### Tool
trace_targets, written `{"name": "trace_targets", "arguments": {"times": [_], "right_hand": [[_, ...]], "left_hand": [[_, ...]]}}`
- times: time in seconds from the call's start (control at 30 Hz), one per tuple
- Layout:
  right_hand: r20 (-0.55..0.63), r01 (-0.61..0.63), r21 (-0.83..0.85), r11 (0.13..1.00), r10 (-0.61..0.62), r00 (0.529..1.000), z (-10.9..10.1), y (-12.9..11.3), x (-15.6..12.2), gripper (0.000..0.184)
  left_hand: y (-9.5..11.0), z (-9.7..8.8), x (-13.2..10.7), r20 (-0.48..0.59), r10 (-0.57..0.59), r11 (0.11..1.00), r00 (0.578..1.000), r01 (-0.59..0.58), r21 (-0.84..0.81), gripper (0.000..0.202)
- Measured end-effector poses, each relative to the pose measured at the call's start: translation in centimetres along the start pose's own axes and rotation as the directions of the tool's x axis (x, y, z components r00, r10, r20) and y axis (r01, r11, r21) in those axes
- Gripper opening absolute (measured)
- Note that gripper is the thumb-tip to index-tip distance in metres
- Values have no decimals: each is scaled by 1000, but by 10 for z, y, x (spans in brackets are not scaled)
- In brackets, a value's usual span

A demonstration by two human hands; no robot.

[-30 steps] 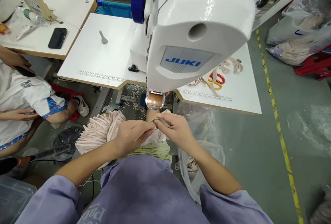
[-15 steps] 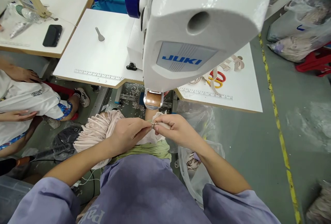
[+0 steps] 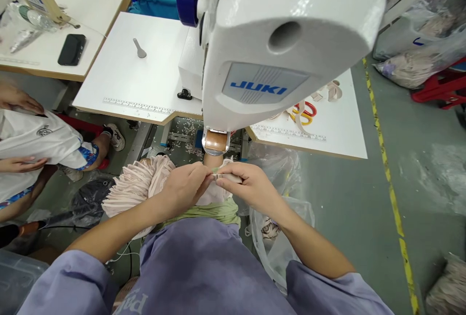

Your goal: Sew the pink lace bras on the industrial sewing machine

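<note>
My left hand [image 3: 187, 184] is closed, with thumb and forefinger pinched on the end of a narrow pale beige fabric strip [image 3: 232, 177] over my lap. Fingertip to fingertip with it, my right hand [image 3: 251, 182] is closed on the same strip, part of which lies along its forefinger. Pale pink fabric [image 3: 214, 195] hangs beneath both hands onto my green clothing. A thick bundle of gathered pale pink pieces [image 3: 133, 184] rests beside my left forearm. Just beyond the hands is the sewing machine's rounded metal-edged plate [image 3: 216, 141]. The fingers hide the pinched ends.
The white sewing machine head [image 3: 287, 53] overhangs the table [image 3: 145, 82]. Scissors with red and yellow handles [image 3: 305, 112] lie at its right, among fabric scraps. A plastic bag-lined bin [image 3: 269, 247] stands by my right side. At left sits another person [image 3: 43, 145].
My hands stay together at nearly the same spot, with slight finger shifts. More of the strip shows in my right hand. The view has shifted slightly.
</note>
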State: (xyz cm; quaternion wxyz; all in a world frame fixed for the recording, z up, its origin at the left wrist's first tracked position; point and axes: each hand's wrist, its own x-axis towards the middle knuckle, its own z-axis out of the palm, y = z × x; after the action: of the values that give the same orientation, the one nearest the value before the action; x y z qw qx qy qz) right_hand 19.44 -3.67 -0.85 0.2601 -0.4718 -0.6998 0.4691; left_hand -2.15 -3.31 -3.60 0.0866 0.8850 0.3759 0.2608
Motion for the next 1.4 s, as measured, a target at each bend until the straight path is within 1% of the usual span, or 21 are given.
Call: {"name": "trace_targets", "arguments": {"times": [0.07, 0.17, 0.23, 0.3, 0.37, 0.4, 0.47, 0.53, 0.57, 0.7, 0.77, 0.8, 0.87, 0.97, 1.0, 1.07, 1.13, 1.2, 1.27, 1.33, 1.4], "right_hand": [[-73, 44, -86, 995, -50, 996, 2, -1, -2, 12], [-100, 131, -198, 971, -153, 983, 0, -7, -1, 14], [-79, 169, -255, 952, -195, 978, -7, -13, 7, 14], [-57, 157, -305, 939, -182, 982, -16, -18, 20, 13], [-59, 108, -348, 931, -136, 989, -26, -22, 36, 12], [-62, 81, -368, 926, -111, 992, -30, -23, 44, 13], [-53, 48, -413, 910, -77, 996, -36, -28, 56, 16], [-39, 28, -466, 885, -52, 998, -39, -34, 62, 22], [-35, 22, -490, 871, -45, 998, -40, -38, 63, 25], [-45, 9, -553, 833, -41, 998, -39, -43, 62, 31], [-53, 18, -576, 817, -60, 997, -34, -35, 59, 30], [-84, 31, -595, 803, -100, 991, -31, -29, 56, 28], [-205, 53, -648, 760, -241, 949, -21, -12, 49, 19], [-365, 80, -700, 709, -453, 813, -3, 11, 39, 21], [-400, 86, -694, 715, -482, 780, 2, 16, 36, 21], [-450, 96, -648, 756, -481, 752, 11, 23, 34, 21], [-495, 78, -557, 827, -405, 769, 19, 29, 35, 21], [-539, 90, -393, 915, -308, 784, 28, 38, 37, 24], [-595, 148, -165, 975, -218, 774, 37, 51, 38, 40], [-611, 212, 26, 977, -152, 777, 43, 62, 39, 56], [-595, 217, 75, 973, -131, 793, 40, 67, 39, 55]], "left_hand": [[1, 1, 1, -37, 32, 999, 999, -31, 39, 30], [1, -1, 7, -64, 85, 996, 994, -83, 40, 31], [0, -1, 11, -39, 18, 998, 999, -20, -52, 31], [-5, 1, 16, -44, -101, 987, 994, 94, -129, 29], [-14, 5, 19, -94, -141, 987, 986, 133, -90, 26], [-20, 7, 19, -127, -96, 995, 987, 93, -28, 25], [-34, 10, 20, -163, 69, 992, 984, -50, 117, 25], [-48, 10, 22, -171, 215, 960, 962, -175, 220, 32], [-53, 9, 23, -168, 259, 943, 951, -212, 256, 36], [-60, 1, 28, -65, 336, 884, 940, -291, 366, 39], [-54, -3, 30, -20, 326, 873, 945, -292, 391, 39], [-49, -4, 30, -6, 300, 877, 954, -273, 395, 39], [-41, -6, 30, 25, 215, 899, 976, -208, 386, 39], [-36, -10, 31, 89, 114, 923, 990, -139, 360, 39], [-39, -12, 32, 113, 117, 923, 987, -150, 354, 40], [-50, -16, 36, 176, 200, 907, 964, -250, 338, 47], [-63, -19, 42, 241, 316, 874, 918, -380, 304, 54], [-70, -21, 47, 280, 363, 855, 889, -438, 280, 54], [-67, -22, 49, 268, 335, 862, 903, -409, 300, 47], [-55, -22, 49, 232, 298, 865, 926, -365, 344, 41], [-40, -21, 47, 194, 272, 862, 943, -328, 386, 39]]}}
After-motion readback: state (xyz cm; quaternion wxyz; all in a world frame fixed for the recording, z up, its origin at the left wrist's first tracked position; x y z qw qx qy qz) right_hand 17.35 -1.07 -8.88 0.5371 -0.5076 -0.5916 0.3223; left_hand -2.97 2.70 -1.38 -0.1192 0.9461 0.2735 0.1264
